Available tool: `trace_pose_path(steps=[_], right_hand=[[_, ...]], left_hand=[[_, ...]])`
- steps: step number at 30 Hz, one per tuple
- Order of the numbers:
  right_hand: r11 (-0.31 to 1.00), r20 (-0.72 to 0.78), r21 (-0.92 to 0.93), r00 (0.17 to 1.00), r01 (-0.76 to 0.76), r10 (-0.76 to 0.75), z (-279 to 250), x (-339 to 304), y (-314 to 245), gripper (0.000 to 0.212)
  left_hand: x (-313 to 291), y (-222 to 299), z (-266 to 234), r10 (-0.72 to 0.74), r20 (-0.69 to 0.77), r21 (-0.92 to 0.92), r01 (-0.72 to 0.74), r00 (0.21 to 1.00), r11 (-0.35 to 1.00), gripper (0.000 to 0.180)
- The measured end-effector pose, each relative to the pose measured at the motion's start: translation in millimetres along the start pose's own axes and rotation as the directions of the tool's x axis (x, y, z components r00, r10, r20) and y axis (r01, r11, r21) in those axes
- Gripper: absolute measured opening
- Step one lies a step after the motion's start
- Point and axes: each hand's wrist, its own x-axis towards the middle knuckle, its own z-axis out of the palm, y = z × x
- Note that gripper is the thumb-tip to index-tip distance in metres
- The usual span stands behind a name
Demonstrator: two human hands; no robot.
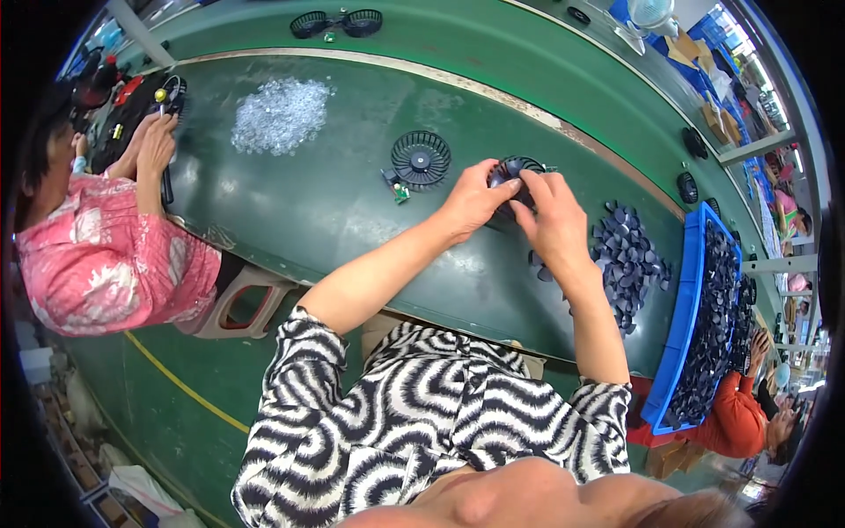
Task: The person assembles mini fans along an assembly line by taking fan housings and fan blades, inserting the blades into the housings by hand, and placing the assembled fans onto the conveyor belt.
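A black slatted fan wheel (521,165) is between my two hands above the green workbench (334,211). My left hand (473,201) grips its left side, the thumb lying over the middle. From the right, my right hand (558,218) curls over the same wheel with bent fingers; whether a small part is under its fingertips is hidden. Just left of my hands, a second black fan wheel (421,161) rests on the bench with a small green circuit board (401,193) beside it. Close by my right wrist lies a heap of small dark round caps (627,255).
Small clear pieces (282,116) form a pile at the far left. A blue tray (682,352) full of dark parts stands at the right edge. Across a green belt (493,57) lie more fan wheels (336,24). Co-workers in pink (123,255) and orange (738,418) sit on either side.
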Motion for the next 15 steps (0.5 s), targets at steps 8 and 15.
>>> trace_pose_path(steps=[8,15], right_hand=[[0.962,0.145,0.222,0.970,0.159,-0.193,-20,32,48,0.049],[0.748,0.464,0.558,0.882,-0.360,0.078,1,29,52,0.037]], left_hand=[[0,20,-8,0.089,0.110,0.218,-0.111,0.990,0.970,0.035],[5,21,-14,0.071,0.143,0.346,-0.117,0.987,0.931,0.036]])
